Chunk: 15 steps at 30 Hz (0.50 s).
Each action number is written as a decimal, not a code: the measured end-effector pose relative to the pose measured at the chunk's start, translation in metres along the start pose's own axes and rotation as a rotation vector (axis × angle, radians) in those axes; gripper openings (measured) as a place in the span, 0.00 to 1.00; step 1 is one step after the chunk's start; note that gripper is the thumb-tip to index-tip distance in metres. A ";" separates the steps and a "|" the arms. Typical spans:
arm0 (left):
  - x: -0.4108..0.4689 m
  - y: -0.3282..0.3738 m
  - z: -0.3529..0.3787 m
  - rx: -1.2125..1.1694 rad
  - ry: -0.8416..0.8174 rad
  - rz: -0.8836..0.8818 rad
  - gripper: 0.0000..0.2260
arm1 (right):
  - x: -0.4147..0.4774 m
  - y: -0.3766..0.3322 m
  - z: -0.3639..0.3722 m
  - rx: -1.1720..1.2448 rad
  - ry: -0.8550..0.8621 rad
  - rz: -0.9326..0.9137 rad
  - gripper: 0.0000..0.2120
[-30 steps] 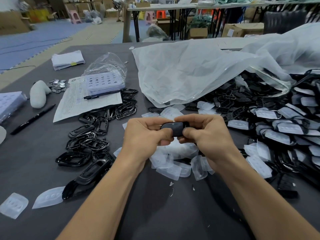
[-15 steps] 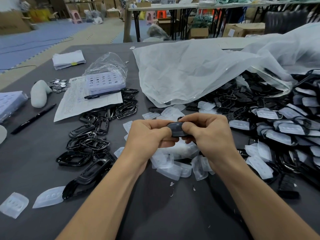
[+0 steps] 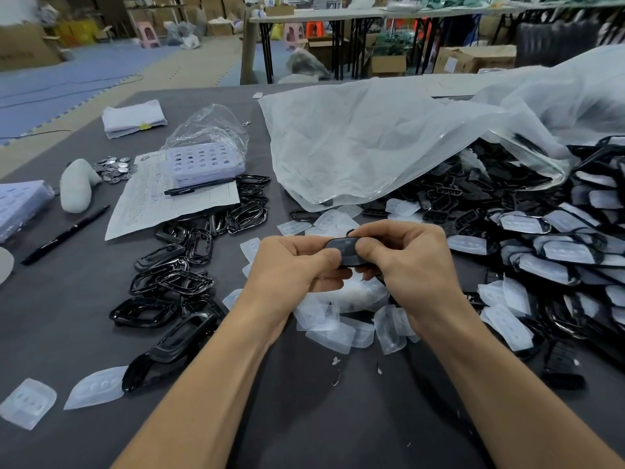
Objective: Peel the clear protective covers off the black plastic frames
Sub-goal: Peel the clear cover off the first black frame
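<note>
Both hands hold one black plastic frame (image 3: 343,251) above the table's middle. My left hand (image 3: 294,265) grips its left end with curled fingers. My right hand (image 3: 406,258) pinches its right end, thumb on top. Most of the frame is hidden by the fingers. Whether its clear cover is still attached cannot be seen. Peeled clear covers (image 3: 341,319) lie in a heap under the hands. Bare black frames (image 3: 169,282) are piled to the left. Frames that still carry covers (image 3: 554,252) form a large heap on the right.
A big crumpled plastic bag (image 3: 389,140) lies behind the hands, over the right heap. At the left are a paper sheet (image 3: 152,204) with a pen, a holed lilac tray (image 3: 206,160), a black marker (image 3: 64,233), small metal discs (image 3: 113,167) and two loose covers (image 3: 94,387).
The hands stay together on the frame and have turned it slightly. My right thumb has shifted over its top face. The view has drifted a little.
</note>
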<state>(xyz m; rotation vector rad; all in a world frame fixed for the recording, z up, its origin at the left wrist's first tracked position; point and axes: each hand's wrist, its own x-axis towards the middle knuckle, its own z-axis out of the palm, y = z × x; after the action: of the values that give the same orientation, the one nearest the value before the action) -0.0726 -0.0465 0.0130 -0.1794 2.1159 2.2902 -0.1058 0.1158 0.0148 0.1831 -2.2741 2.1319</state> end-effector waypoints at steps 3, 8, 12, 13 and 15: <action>-0.001 0.001 0.002 0.027 0.076 0.013 0.09 | 0.000 0.000 0.002 0.014 -0.032 0.005 0.12; 0.000 -0.002 0.007 0.111 0.150 0.078 0.13 | 0.000 0.003 0.004 -0.053 -0.017 -0.015 0.17; -0.001 -0.004 0.009 0.229 0.173 0.139 0.13 | -0.002 0.005 0.006 -0.114 -0.041 -0.049 0.19; 0.000 -0.004 0.009 0.231 0.186 0.145 0.14 | -0.003 0.005 0.007 -0.123 -0.043 -0.055 0.19; 0.000 -0.003 0.010 0.205 0.182 0.144 0.14 | -0.004 0.005 0.008 -0.139 -0.041 -0.073 0.14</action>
<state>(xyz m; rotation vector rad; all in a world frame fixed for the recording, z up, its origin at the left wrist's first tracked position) -0.0728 -0.0368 0.0105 -0.2471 2.5148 2.1844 -0.1019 0.1082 0.0087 0.3037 -2.3878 1.9447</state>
